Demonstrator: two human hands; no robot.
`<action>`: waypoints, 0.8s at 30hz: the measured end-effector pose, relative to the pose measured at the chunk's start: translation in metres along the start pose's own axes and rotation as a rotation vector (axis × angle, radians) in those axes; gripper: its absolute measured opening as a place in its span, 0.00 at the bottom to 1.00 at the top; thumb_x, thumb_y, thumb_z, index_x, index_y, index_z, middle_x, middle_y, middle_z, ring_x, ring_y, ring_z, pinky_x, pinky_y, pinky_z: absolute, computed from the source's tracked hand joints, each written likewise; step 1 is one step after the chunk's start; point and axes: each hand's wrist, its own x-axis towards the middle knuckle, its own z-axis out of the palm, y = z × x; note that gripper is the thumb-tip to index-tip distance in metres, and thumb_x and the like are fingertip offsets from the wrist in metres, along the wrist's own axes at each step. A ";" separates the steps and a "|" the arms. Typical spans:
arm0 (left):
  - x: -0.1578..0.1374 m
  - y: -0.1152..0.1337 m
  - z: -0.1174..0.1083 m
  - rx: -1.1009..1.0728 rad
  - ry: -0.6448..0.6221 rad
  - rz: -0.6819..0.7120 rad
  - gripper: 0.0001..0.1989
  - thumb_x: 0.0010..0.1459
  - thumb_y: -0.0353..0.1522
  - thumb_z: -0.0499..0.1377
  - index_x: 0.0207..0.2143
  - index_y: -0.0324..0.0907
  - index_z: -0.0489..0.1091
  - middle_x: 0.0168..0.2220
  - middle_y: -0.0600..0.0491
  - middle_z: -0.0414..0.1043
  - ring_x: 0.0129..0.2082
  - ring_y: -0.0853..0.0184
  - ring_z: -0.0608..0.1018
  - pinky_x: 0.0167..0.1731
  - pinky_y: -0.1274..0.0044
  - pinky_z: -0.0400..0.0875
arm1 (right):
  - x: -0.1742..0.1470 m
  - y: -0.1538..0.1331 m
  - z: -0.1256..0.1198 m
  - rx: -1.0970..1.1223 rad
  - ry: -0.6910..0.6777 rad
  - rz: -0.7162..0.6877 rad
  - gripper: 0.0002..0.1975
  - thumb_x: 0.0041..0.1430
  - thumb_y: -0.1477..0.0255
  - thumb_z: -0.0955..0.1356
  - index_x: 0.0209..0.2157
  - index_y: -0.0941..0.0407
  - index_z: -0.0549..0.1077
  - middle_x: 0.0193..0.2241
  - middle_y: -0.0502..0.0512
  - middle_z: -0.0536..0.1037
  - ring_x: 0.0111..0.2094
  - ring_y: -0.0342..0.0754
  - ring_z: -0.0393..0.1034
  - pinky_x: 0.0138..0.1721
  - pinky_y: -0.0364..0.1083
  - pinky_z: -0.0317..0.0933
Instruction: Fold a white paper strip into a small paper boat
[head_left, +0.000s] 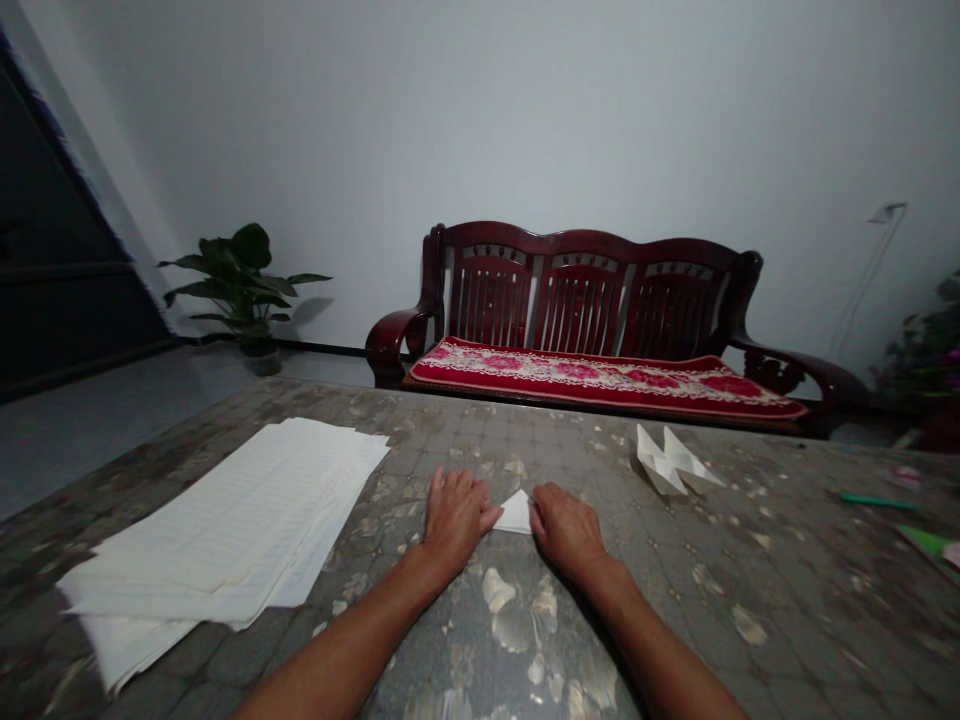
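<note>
A small piece of white folded paper (514, 512), roughly triangular with its point away from me, lies on the patterned tabletop (420, 640) between my hands. My left hand (456, 508) rests palm down at its left side, fingers stretched forward and the thumb touching the paper's edge. On the other side, my right hand (566, 525) is curled, with its fingers closed at the paper's right edge; the fingertips are partly hidden. Beyond it to the right stand white folded paper shapes (664, 465) with upright points.
Left on the table lies a loose stack of lined paper sheets (232, 510). A green pen (877, 501) and a green card-like item (934, 545) lie at the right. Behind the table are a dark red wooden bench (577, 245) and a potted plant (244, 285).
</note>
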 end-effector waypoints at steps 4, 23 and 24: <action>0.000 0.003 0.006 -0.148 -0.007 0.235 0.07 0.64 0.27 0.57 0.43 0.42 0.72 0.50 0.48 0.72 0.52 0.61 0.72 0.55 0.70 0.64 | -0.001 0.000 -0.001 -0.009 0.011 0.006 0.08 0.67 0.71 0.61 0.38 0.55 0.72 0.38 0.54 0.78 0.37 0.48 0.73 0.30 0.44 0.51; -0.018 0.024 0.021 -0.002 -0.069 0.380 0.29 0.66 0.42 0.55 0.64 0.38 0.57 0.62 0.39 0.64 0.62 0.53 0.67 0.63 0.61 0.56 | 0.008 0.007 0.001 0.017 0.043 0.053 0.08 0.66 0.69 0.62 0.37 0.54 0.72 0.37 0.54 0.78 0.40 0.50 0.72 0.35 0.45 0.55; -0.020 0.022 0.022 -0.006 -0.068 0.376 0.29 0.66 0.43 0.54 0.64 0.40 0.57 0.62 0.40 0.64 0.62 0.53 0.66 0.63 0.61 0.56 | 0.007 0.007 0.001 0.018 0.067 0.056 0.07 0.65 0.69 0.63 0.37 0.54 0.72 0.37 0.55 0.78 0.41 0.51 0.71 0.37 0.45 0.57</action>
